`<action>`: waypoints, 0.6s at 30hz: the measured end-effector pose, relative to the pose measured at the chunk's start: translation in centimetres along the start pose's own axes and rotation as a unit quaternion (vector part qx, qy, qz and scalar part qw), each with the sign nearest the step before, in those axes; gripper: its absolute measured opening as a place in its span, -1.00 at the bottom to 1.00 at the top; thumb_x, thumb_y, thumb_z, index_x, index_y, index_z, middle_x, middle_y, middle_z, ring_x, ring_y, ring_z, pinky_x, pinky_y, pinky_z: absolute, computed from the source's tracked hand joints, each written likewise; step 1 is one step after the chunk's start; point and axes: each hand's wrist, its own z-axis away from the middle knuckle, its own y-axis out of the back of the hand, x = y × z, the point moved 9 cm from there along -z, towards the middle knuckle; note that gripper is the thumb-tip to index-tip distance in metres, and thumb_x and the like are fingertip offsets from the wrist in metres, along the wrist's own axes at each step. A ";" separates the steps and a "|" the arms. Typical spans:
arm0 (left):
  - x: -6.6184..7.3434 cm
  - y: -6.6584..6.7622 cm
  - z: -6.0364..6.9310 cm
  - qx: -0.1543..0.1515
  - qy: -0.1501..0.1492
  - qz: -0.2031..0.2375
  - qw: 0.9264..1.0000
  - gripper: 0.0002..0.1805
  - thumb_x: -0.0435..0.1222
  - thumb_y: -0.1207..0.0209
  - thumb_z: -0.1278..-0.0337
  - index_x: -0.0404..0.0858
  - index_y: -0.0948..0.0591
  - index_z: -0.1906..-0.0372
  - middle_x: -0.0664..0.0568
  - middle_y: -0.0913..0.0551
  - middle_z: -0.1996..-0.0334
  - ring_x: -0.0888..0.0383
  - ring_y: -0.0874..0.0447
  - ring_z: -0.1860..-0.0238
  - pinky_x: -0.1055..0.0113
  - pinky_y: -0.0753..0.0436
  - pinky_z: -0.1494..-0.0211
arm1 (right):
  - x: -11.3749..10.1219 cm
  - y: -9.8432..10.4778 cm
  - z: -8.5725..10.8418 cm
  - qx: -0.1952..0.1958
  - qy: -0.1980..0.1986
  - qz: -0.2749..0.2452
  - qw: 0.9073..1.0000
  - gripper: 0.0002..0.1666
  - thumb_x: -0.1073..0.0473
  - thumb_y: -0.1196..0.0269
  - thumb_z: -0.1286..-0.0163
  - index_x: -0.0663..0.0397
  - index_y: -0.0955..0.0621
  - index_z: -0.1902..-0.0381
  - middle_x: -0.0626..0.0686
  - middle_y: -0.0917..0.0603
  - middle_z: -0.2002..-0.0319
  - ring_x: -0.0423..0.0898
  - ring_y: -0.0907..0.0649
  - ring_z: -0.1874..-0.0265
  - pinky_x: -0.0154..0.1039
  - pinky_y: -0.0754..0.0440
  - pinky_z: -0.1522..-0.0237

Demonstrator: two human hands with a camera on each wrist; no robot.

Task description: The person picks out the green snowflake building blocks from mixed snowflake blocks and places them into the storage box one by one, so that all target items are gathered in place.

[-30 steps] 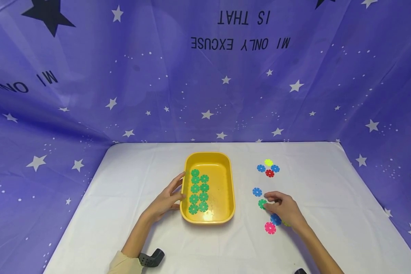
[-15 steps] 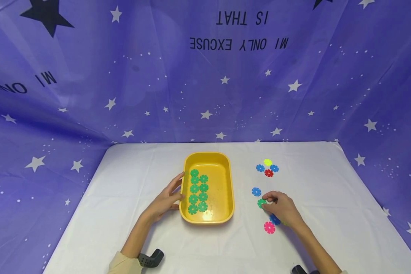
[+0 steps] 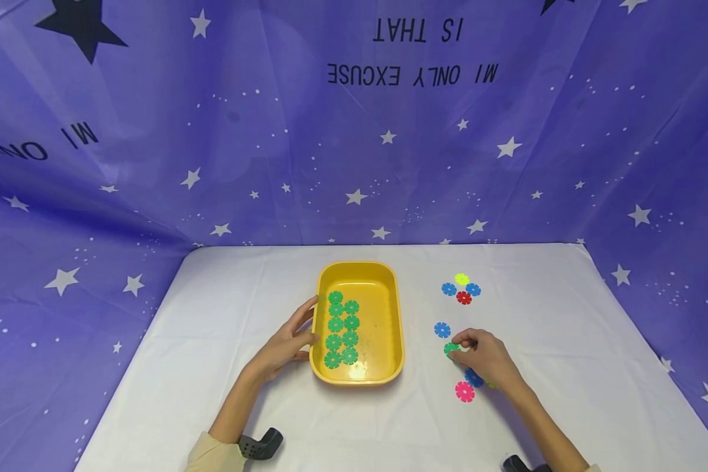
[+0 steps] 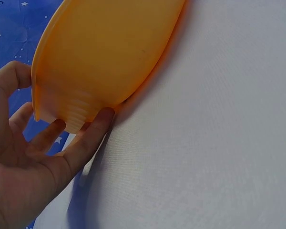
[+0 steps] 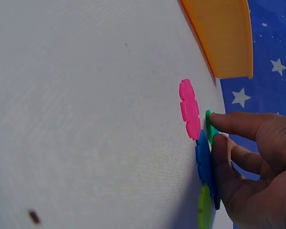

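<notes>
A yellow rectangular tray [image 3: 398, 328] stands mid-table, with several green notched plastic discs [image 3: 351, 339] lying flat along its left side. My left hand [image 3: 282, 347] rests on the tray's left side. In the left wrist view, the fingertips of that hand [image 4: 47, 148] touch the tray's outer wall and rim [image 4: 34, 90]. To the right of the tray, my right hand [image 3: 488, 360] pinches a green disc [image 3: 450, 349] between thumb and index finger, low over the cloth. The right wrist view shows this green disc [image 5: 209, 125] almost edge-on, partly hidden by the fingers.
A blue disc [image 3: 442, 330] lies just beyond the right hand. Nearer are a pink disc [image 3: 465, 392], a blue one [image 3: 474, 377] and a partly hidden yellow-green one [image 5: 204, 207]. Farther back, a red disc [image 3: 463, 297] sits among blue and yellow ones. White cloth [image 3: 224, 288] covers the table.
Both hands, the tray and the discs stay almost in place. The head view shifts very slightly, and more of the black device near the right wrist shows than a second ago.
</notes>
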 end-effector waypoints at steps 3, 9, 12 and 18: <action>0.0 0.0 0.0 0.000 0.000 0.000 1.000 -0.08 -0.38 -0.16 -0.14 0.19 -0.11 -0.58 -0.10 0.05 -0.58 -0.28 -0.27 -0.40 0.00 -0.67 -0.02 | 0.1 -0.1 0.0 -0.001 -0.001 0.002 1.000 -0.71 0.23 -0.45 -0.16 0.18 -0.68 0.16 0.02 -0.61 0.28 -0.06 -0.55 0.31 -0.23 -0.56 0.31; 0.0 0.0 -0.1 -0.001 -0.003 0.000 1.000 -0.08 -0.37 -0.17 -0.14 0.19 -0.12 -0.57 -0.09 0.03 -0.58 -0.26 -0.29 -0.39 0.01 -0.67 -0.01 | 0.1 -0.3 -0.1 -0.015 -0.007 -0.006 1.000 -0.71 0.27 -0.44 -0.17 0.24 -0.63 0.17 0.03 -0.54 0.32 -0.04 -0.51 0.32 -0.25 -0.54 0.33; 0.0 0.1 0.0 0.000 -0.003 -0.002 1.000 -0.08 -0.37 -0.18 -0.14 0.19 -0.12 -0.57 -0.08 0.03 -0.58 -0.26 -0.28 -0.40 0.01 -0.67 -0.02 | -0.4 -0.3 -0.1 -0.025 -0.005 -0.009 1.000 -0.71 0.28 -0.44 -0.17 0.27 -0.60 0.19 0.03 -0.50 0.34 -0.05 -0.48 0.34 -0.26 -0.51 0.35; 0.0 0.1 0.0 -0.001 -0.004 -0.005 1.000 -0.08 -0.37 -0.18 -0.14 0.20 -0.11 -0.58 -0.08 0.03 -0.58 -0.26 -0.29 -0.39 0.02 -0.68 0.00 | -0.7 -0.4 -0.1 -0.037 0.002 -0.012 0.999 -0.73 0.28 -0.42 -0.19 0.22 -0.55 0.23 0.01 -0.50 0.39 -0.06 -0.48 0.37 -0.27 -0.49 0.38</action>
